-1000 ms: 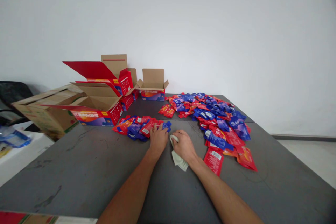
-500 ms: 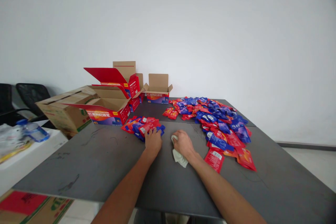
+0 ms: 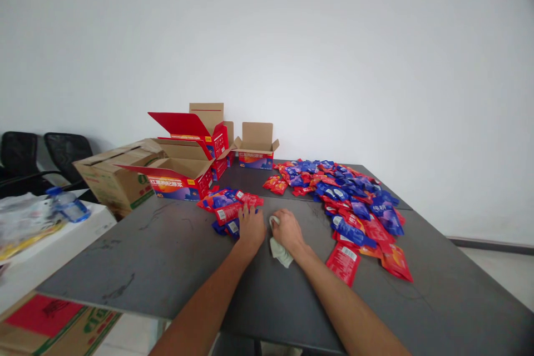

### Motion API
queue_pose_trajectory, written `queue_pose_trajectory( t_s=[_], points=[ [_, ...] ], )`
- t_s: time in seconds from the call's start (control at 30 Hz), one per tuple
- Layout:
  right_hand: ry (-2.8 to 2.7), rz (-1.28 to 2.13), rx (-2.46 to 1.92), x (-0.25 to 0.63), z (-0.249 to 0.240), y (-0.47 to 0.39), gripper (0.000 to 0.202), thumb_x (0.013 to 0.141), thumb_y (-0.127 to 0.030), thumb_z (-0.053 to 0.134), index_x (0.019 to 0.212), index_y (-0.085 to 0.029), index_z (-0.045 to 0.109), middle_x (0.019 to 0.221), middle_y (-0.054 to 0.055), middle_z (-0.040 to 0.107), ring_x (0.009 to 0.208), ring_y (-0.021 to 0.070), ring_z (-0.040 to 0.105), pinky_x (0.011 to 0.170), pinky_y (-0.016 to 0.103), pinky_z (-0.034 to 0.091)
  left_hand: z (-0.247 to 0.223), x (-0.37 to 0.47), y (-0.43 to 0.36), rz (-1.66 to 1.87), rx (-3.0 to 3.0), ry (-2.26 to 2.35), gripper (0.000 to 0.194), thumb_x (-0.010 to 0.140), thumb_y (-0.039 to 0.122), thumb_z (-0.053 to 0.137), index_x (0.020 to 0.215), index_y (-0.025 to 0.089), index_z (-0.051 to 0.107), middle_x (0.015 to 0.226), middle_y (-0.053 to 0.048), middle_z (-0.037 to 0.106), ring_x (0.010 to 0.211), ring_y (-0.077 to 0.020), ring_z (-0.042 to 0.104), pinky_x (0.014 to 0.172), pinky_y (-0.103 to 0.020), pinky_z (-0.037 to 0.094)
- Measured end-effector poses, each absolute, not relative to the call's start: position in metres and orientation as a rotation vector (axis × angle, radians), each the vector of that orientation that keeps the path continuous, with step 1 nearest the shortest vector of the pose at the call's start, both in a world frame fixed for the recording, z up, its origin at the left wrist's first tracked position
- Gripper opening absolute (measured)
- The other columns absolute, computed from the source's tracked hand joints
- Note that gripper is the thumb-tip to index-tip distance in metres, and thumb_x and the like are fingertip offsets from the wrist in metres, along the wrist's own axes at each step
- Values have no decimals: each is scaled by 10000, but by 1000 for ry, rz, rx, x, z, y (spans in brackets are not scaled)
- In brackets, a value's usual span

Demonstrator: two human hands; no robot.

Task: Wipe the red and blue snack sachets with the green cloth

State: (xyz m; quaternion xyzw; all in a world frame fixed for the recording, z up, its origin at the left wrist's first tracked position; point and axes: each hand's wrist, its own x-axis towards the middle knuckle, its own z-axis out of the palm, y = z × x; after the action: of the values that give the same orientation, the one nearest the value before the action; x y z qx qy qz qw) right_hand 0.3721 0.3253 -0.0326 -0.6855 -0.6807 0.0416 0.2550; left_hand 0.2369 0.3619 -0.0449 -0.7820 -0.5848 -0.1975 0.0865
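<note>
A crumpled pale cloth (image 3: 281,253) hangs from under my right hand (image 3: 288,231), whose fingers are closed round it on the dark tabletop. My left hand (image 3: 252,229) lies at the right edge of a small heap of red and blue sachets (image 3: 225,206). Its fingers are a little apart and touch the sachets; the thumb side and what is beneath the palm are hidden. To the right of both hands spreads a much larger heap of similar sachets (image 3: 350,194), with a red sachet (image 3: 344,262) at its near end.
Open red cartons (image 3: 179,186) stand at the back left of the table (image 3: 175,267), and another open carton (image 3: 255,160) stands near the wall. Left of the table are a big brown box (image 3: 120,178), a white surface with a blue-capped bottle (image 3: 70,207), and black chairs (image 3: 67,153).
My left hand has shifted slightly right, nearer my right hand, and the sachets under its fingers lie differently. The right hand keeps its hold on the cloth. The view has turned slightly left.
</note>
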Motion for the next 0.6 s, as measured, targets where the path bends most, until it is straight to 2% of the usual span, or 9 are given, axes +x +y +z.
queue_pose_trajectory(
  t_s=[0.23, 0.37, 0.5, 0.6],
  points=[
    [-1784, 78, -1938, 420, -29, 342, 142, 893, -214, 567, 901, -189, 707, 1028, 87, 676, 1012, 195, 600, 922, 251, 401, -35, 290, 416, -677, -2497, -1625, 390, 936, 259, 442, 1274, 169, 615, 1343, -157, 587, 1324, -293, 460, 1113, -440, 330],
    [-1755, 94, -1959, 444, -33, 358, 141, 891, -214, 575, 911, -185, 711, 1057, 84, 682, 1029, 189, 604, 935, 237, 398, -40, 321, 452, -647, -2544, -1702, 492, 931, 372, 481, 1396, 219, 531, 1464, -154, 496, 1366, -316, 412, 1142, -491, 297],
    [-1744, 89, -1968, 455, -37, 383, 150, 892, -213, 576, 916, -184, 721, 1039, 94, 685, 1035, 188, 617, 939, 232, 402, -49, 340, 485, -617, -2583, -1763, 557, 915, 463, 486, 1445, 292, 492, 1577, -100, 379, 1455, -350, 288, 1185, -564, 200],
    [-1729, 95, -1973, 458, -40, 399, 156, 888, -212, 582, 931, -196, 730, 1043, 96, 683, 1054, 192, 619, 941, 234, 407, -57, 346, 506, -571, -2599, -1855, 578, 912, 508, 454, 1462, 331, 473, 1616, -67, 321, 1483, -384, 233, 1183, -601, 176]
  ],
)
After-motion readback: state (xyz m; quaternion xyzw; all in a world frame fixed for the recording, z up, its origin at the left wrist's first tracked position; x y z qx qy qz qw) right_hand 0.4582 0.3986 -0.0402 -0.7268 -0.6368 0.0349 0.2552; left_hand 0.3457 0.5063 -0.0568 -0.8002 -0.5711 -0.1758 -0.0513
